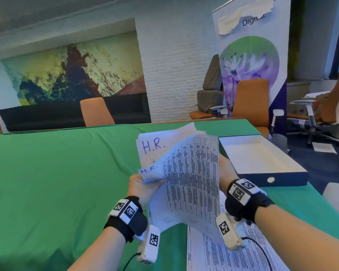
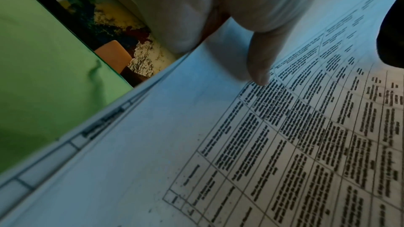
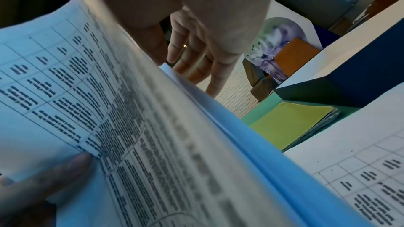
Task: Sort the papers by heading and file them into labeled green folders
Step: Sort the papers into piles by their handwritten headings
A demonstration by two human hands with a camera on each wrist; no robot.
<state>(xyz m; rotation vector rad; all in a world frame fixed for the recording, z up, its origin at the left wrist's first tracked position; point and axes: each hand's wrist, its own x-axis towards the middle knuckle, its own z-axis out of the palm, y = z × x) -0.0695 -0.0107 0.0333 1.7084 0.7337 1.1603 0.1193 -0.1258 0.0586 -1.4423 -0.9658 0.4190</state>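
A green cloth table [image 1: 47, 173] filled the middle of the frame. Both hands, left hand [image 1: 143, 187] and right hand [image 1: 225, 173], gripped white printed papers [image 1: 192, 182] marked "H.R." at the centre. She seemed mid-sorting; next they need the yellow-green folders [image 3: 290, 123].

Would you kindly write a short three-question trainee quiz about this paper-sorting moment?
1. True or false: both the left hand and the right hand hold the sheaf of papers above the table.
2. Which heading is handwritten on the sheets at the back of the sheaf? A) H.R. B) Sales C) Legal
3. Fill in: the green folders lie beside a dark blue ____.

Key: 1 true; 2 A; 3 box.
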